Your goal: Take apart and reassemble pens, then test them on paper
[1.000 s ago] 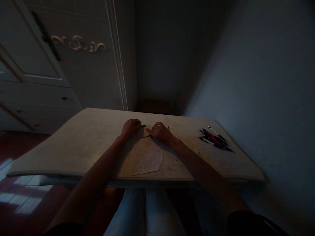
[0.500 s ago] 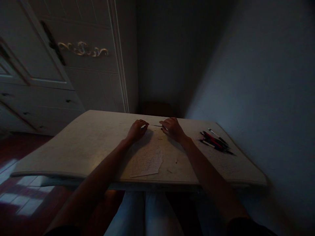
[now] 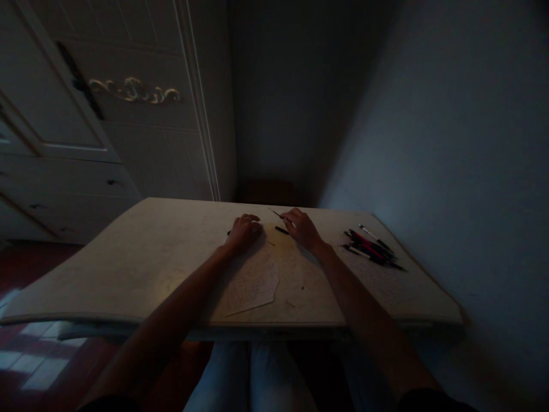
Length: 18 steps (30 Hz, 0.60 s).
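Note:
My right hand [image 3: 302,230] is closed in a pinch on a thin dark pen refill [image 3: 275,213], whose narrow end points up and left. Just below those fingertips, a short black pen piece [image 3: 282,230] lies on the table. To the left, my left hand [image 3: 244,234] rests low over the tabletop, index finger stretched out and thumb apart from it. A small dark end [image 3: 229,233] pokes out at its outer side; the rest is hidden by the hand. A sheet of patterned paper [image 3: 253,286] with an uneven edge lies between my forearms.
Several pens [image 3: 371,247] lie in a pile on the right of the pale table [image 3: 171,240], beside another faint patterned sheet [image 3: 388,286]. Small scraps [image 3: 290,304] are scattered near the front edge. A wall [image 3: 450,171] borders the right side; a white cabinet [image 3: 163,154] stands behind left.
My hands have drawn slightly apart. The refill has tilted upward in my right hand, and the black piece now shows on the table. My left hand has opened from a pinch and turned palm down.

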Each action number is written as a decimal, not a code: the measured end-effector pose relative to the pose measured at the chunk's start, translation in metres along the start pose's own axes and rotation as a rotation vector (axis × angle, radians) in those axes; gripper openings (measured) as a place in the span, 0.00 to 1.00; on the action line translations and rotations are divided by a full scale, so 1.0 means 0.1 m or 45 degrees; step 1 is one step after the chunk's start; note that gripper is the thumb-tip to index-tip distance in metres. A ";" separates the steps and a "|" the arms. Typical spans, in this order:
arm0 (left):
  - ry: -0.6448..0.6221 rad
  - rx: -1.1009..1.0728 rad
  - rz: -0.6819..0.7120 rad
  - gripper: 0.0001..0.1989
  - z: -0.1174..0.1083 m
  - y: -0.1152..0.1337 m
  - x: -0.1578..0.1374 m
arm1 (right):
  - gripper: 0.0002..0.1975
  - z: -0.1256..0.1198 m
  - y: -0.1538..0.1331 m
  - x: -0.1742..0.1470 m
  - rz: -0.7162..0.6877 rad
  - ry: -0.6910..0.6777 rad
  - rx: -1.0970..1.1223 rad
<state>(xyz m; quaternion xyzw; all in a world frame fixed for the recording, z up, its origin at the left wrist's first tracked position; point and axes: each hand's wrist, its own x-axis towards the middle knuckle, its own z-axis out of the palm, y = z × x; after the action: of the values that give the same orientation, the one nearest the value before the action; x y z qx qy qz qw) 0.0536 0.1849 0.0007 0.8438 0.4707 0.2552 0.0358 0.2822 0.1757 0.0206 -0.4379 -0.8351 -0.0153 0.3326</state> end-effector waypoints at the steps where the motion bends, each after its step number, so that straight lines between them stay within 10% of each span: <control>1: 0.028 -0.022 0.003 0.09 -0.01 -0.02 0.01 | 0.13 0.01 0.00 0.00 0.006 0.009 0.012; 18: 0.253 -0.731 -0.152 0.09 -0.06 -0.04 -0.03 | 0.06 0.00 0.01 0.00 -0.080 0.034 -0.211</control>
<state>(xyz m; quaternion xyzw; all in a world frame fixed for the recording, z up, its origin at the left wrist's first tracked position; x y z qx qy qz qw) 0.0463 0.1834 0.0036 0.7409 0.4293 0.4564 0.2417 0.2832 0.1768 0.0207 -0.4374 -0.8397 -0.1004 0.3057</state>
